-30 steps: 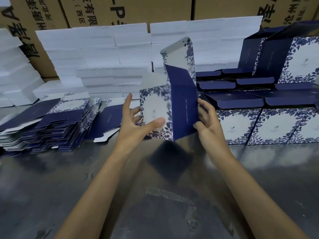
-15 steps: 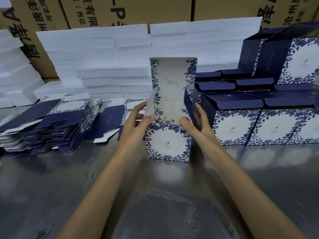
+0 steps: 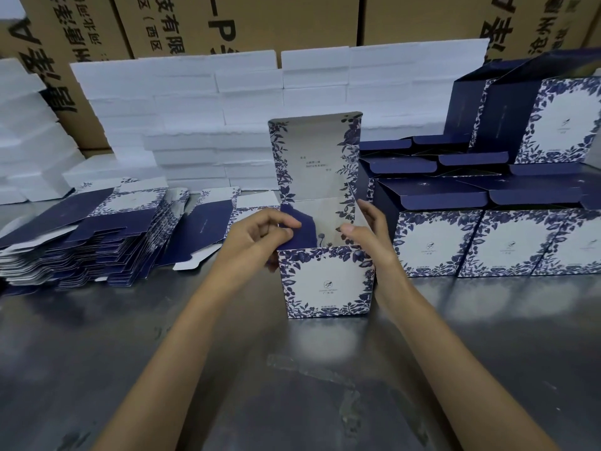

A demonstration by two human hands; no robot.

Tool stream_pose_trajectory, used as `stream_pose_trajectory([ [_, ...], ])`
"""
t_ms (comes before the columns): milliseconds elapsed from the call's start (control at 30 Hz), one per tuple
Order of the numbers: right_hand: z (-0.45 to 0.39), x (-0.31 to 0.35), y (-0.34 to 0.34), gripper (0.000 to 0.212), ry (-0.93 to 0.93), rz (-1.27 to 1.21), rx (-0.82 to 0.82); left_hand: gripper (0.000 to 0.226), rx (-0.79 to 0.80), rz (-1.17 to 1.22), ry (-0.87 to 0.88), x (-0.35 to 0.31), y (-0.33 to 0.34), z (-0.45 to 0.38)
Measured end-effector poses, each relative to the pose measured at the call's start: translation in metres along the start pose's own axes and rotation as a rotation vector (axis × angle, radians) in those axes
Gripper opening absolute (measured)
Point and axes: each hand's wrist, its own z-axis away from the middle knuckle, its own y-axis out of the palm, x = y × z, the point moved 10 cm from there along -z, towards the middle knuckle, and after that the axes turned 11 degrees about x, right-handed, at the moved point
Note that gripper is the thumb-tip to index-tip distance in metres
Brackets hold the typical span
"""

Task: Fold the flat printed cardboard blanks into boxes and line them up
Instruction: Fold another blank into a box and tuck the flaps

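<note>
A half-formed box (image 3: 327, 281) is stood upright on the steel tabletop (image 3: 292, 385), just in front of the person, so that both hands are freed to work at its open top. Its tall lid panel (image 3: 313, 157) is left standing up at the back, which keeps the mouth clear for the side flaps. The left hand (image 3: 257, 237) is curled at the left rim, where a dark blue side flap (image 3: 300, 232) is pinched between thumb and fingertips, apparently to be turned inward. The right hand (image 3: 364, 231) is held against the right wall with fingers loosely bent and the thumb over the rim; the wall seems to be steadied rather than gripped.

The stack of flat blanks (image 3: 81, 236) is kept to the left, within easy reach for the next pick. The finished boxes (image 3: 471, 242) are ranged in a row to the right with lids open, some stacked behind, so the present box is probably meant to be slid alongside them once its flaps are tucked. White foam slabs (image 3: 182, 102) and brown cartons (image 3: 247, 21) are piled behind.
</note>
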Motion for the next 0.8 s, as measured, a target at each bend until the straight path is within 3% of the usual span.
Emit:
stream_pose_trajectory([
  [100,-0.005,-0.005,-0.001,0.064,0.048,-0.004,0.001,0.031,0.008,-0.078,0.004,-0.008,0.004,0.003],
  [267,-0.007,-0.015,-0.013,0.063,0.124,0.009,-0.056,0.017,-0.011,-0.037,-0.050,-0.006,0.011,0.002],
  [433,-0.016,-0.006,-0.019,0.065,0.133,0.074,-0.090,0.021,-0.014,-0.203,-0.051,-0.012,0.014,-0.002],
  [567,-0.013,-0.006,-0.017,0.067,0.153,0.070,-0.085,0.005,-0.019,-0.135,-0.118,-0.008,0.007,-0.012],
  [700,-0.010,-0.007,-0.011,0.064,0.134,0.064,-0.075,0.018,-0.026,-0.222,-0.108,-0.006,0.007,-0.014],
  [800,-0.009,-0.007,-0.012,0.064,0.129,0.039,-0.079,0.008,-0.027,-0.141,-0.169,-0.002,0.001,-0.019],
])
